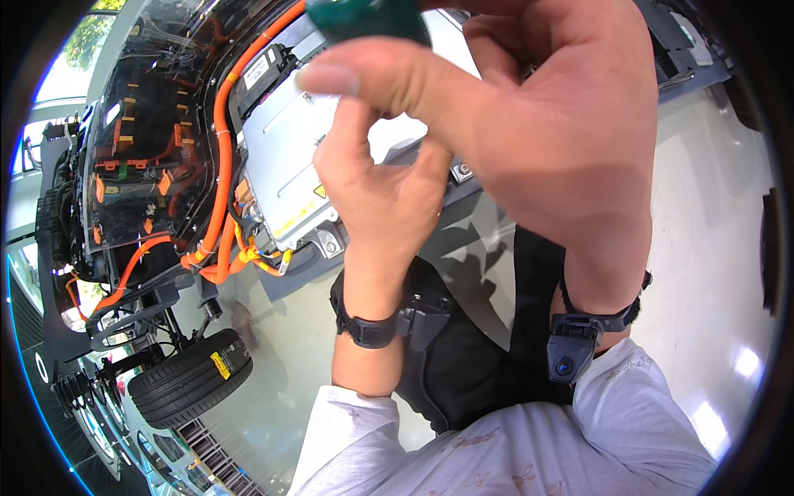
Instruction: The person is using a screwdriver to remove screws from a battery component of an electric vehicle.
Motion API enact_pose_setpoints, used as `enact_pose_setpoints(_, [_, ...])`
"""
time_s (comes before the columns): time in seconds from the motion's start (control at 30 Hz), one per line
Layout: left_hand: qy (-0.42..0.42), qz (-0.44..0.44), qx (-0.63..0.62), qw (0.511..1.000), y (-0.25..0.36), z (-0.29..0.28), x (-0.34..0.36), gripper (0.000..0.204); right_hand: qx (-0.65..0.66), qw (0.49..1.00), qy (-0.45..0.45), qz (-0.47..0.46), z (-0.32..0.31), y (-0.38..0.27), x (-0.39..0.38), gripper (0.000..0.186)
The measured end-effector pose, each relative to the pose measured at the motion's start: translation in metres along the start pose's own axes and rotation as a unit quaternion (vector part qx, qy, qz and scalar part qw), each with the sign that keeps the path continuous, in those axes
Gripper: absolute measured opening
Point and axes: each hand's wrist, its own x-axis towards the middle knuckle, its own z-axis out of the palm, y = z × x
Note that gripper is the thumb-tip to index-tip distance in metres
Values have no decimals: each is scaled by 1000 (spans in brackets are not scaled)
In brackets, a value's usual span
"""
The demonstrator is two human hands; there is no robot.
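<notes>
Over pale floor (695, 207), a rounded dark-green object (368, 20) is pinched by the right hand (554, 145) and, if loosened, may be dropped; the left hand (389, 194) cannot be judged.

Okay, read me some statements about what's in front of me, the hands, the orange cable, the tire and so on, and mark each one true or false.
1. A dark green object shows by the thumb of the right hand. True.
2. The wrist on the left is bare. False: a black strap circles the wrist below the left hand.
3. The thick cable beside the silver casing is blue. False: the thick cable beside the silver casing is orange.
4. The tire at lower left bears a yellow label. True.
5. The sleeves are black. False: the sleeves are whitish.
</notes>
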Motion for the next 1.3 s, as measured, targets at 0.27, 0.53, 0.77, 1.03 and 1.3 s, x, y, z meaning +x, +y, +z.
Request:
enact_pose_setpoints(0.27, [-17,58,20,998,12,-6,2,27,7,1000,4,-4,-1,-1,0,27])
enact_pose_setpoints(0.53, [22,-115,-71,991,-5,-28,5,31,40,999,1,-17,1,-12,3,27])
enact_pose_setpoints(0.77, [17,-239,281,929,-51,-67,4,21,68,997,6,-25,-6,-7,-2,27])
enact_pose_setpoints(1.03, [-30,-215,414,884,-57,-68,3,19,91,995,11,-30,-6,-6,6,27])
enact_pose_setpoints(1.3, [134,-275,-338,890,-18,-36,12,17,130,991,0,-40,-40,3,9,28])
